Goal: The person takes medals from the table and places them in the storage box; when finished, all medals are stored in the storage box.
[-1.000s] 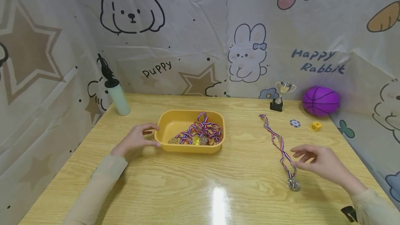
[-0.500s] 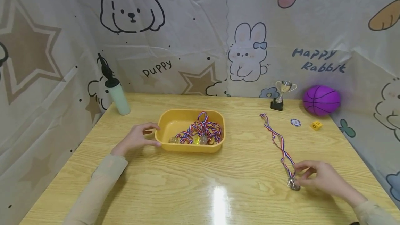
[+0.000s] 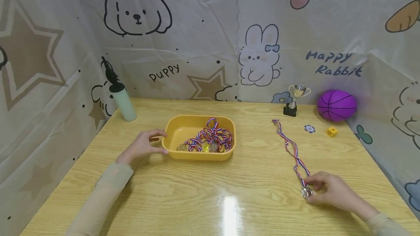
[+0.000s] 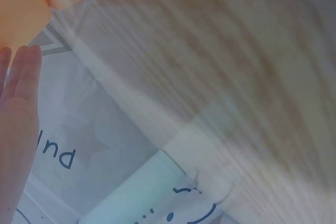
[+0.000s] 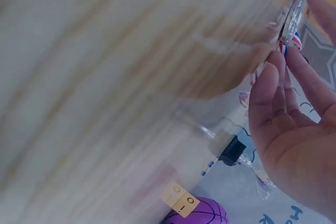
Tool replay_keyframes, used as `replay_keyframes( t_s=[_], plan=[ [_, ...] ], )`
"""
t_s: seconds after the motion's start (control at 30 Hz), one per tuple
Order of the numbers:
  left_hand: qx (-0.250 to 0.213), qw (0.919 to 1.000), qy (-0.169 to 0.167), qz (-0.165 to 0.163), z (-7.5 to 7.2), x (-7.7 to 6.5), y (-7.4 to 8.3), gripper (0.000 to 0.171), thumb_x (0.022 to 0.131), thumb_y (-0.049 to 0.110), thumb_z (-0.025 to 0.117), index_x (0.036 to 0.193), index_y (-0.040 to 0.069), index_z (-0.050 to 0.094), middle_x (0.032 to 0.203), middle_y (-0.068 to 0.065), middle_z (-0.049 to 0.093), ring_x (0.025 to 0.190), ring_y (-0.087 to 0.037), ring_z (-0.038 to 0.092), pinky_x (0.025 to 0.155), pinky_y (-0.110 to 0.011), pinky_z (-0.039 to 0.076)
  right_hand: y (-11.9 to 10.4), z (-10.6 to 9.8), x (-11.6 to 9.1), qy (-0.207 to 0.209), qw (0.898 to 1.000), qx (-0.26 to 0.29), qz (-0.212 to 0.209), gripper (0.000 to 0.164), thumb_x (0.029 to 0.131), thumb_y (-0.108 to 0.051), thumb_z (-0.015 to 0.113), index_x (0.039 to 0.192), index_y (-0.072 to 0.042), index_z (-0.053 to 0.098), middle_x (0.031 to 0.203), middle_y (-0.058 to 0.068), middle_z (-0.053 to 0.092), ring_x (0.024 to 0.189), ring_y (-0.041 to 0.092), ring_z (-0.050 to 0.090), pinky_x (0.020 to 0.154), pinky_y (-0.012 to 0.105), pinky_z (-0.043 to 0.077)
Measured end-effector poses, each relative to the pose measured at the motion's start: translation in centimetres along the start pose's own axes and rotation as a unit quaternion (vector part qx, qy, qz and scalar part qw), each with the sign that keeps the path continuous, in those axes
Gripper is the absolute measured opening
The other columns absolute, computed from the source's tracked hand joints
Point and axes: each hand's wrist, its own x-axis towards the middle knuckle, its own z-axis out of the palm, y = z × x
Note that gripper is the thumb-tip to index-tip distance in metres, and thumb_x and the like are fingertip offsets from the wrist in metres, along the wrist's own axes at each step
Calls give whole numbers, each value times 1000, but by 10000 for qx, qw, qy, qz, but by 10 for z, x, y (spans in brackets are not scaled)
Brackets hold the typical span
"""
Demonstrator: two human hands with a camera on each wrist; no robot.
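On the table's right side lies a silver medal point(image 3: 307, 192) on a red, white and blue ribbon point(image 3: 296, 152), stretched away toward the back. My right hand point(image 3: 333, 192) pinches this medal by its edge, thumb on the near side and fingers by the ribbon end. In the right wrist view the medal point(image 5: 292, 20) shows between thumb and fingers. My left hand point(image 3: 142, 145) touches the left end of a yellow plastic basin point(image 3: 178, 156) with straight fingers point(image 4: 27, 74) and thumb spread. Inside the basin, several medals point(image 3: 213, 147) lie with tangled ribbons point(image 3: 214, 132) toward the right.
A small trophy cup point(image 3: 295, 99), a purple basketball point(image 3: 337, 105), a poker chip point(image 3: 309, 129) and a yellow number cube point(image 3: 331, 132) stand at the back right. A pale green hand pump point(image 3: 124, 103) stands at the back left. Printed cloth point(image 3: 203, 46) hangs behind the table point(image 3: 183, 199).
My right hand has moved down toward the near end of the ribbon and has taken hold of the silver medal. The left hand and the basin have stayed in place.
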Motion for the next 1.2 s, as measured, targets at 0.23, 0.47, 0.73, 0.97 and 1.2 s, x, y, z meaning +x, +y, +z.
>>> replay_keyframes(
  t_s=[0.23,0.47,0.73,0.97,1.2],
  plan=[
    [0,10000,5,10,0,0,-1,60,68,25,87,117,3,62,128,-16,58,126,-35,50,103,-46,47,-1,2,2,13,9999,-131,6,51,64,-37,86,104,-8,72,87,-11,60,74,-6,49,61,18,45],
    [-12,10000,-1,-27,0,0,0,61,66,26,88,117,4,62,129,-15,58,127,-35,50,104,-46,47,-3,5,2,127,9995,-289,63,40,64,-34,87,95,-12,74,86,-10,59,70,-5,46,58,18,43],
    [3,10000,-9,5,-1,-1,-1,60,66,25,88,117,3,62,128,-16,59,127,-35,49,103,-46,47,-6,6,3,100,9988,-473,-38,39,66,-35,86,95,-13,74,84,-11,56,69,-5,44,56,17,41],
    [14,10000,-6,74,0,-1,-2,59,67,24,88,116,3,62,128,-17,59,126,-36,50,102,-47,48,-7,7,3,172,9986,-499,-40,40,66,-34,86,97,-13,73,86,-9,60,72,-4,48,59,18,47],
    [129,9997,91,184,1,-1,-2,59,66,28,88,115,4,63,127,-17,59,124,-37,52,100,-49,49,-14,2,5,470,9979,-442,-49,43,65,-30,87,100,-9,73,93,-2,72,82,5,65,74,31,59]
  ],
)
